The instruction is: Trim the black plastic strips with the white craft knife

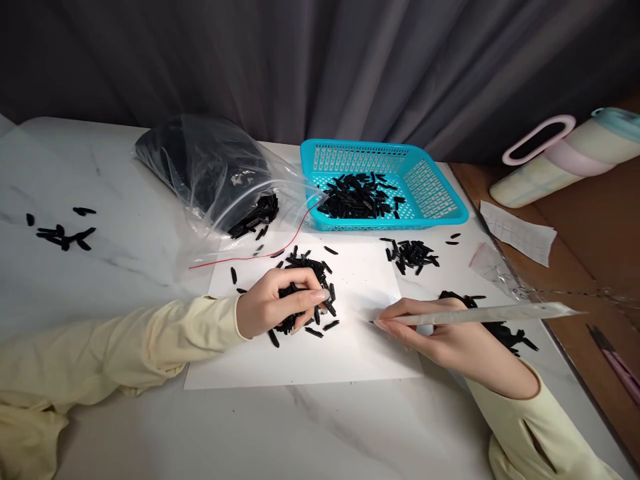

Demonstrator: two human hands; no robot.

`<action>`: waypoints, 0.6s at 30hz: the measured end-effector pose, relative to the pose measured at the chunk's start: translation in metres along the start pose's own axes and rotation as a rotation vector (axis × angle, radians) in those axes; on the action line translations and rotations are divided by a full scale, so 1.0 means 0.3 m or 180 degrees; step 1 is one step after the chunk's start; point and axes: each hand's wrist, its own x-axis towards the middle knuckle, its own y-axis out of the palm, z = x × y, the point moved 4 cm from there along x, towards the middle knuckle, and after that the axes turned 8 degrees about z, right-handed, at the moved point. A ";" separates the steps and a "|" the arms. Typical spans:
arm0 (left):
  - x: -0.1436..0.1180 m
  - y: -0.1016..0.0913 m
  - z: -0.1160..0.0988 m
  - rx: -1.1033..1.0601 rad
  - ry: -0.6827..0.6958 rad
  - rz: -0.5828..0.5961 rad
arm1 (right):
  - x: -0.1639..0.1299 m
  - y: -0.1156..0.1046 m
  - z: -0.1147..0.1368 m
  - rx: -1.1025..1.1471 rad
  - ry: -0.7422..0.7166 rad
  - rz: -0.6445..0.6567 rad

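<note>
My left hand (285, 300) is over a pile of small, thin black pieces (305, 263) on a white sheet of paper (240, 370). Its thumb and fingertips are pressed together; whatever is between them is hidden among the black pieces. To the right, my right hand (435, 333) grips a long, pale, pointed tool (505, 313) like a pen. The tool's back end sticks out past the hand to the right. A small dark tip shows at the fingertips, close to the paper.
Behind the sheet stands a blue basket (390, 223) with black pieces inside. A clear plastic bag (200, 167) of them lies at left. Loose heaps (413, 255) are scattered around. At right are a tumbler (565, 160), a paper slip (520, 233) and a pink-handled tool (615, 363).
</note>
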 end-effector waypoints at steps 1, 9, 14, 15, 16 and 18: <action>0.000 0.000 0.000 0.0004 -0.0007 -0.0001 | -0.003 -0.004 0.002 0.0078 0.0077 0.0061; 0.001 -0.001 0.002 0.0057 0.0028 0.0025 | 0.012 -0.059 0.127 0.1420 0.0344 -0.0279; 0.001 -0.002 0.003 0.0215 0.0086 0.0009 | 0.073 -0.052 0.143 0.1707 0.0699 -0.0299; 0.000 -0.003 0.002 0.0268 0.0116 0.0004 | 0.083 -0.044 0.137 0.1846 0.0784 -0.0203; 0.000 -0.003 0.002 0.0327 0.0151 0.0001 | 0.091 -0.035 0.132 0.2023 0.0845 -0.0094; -0.001 -0.003 0.001 0.0445 0.0219 0.0008 | 0.101 -0.014 0.125 0.2412 0.0897 0.0122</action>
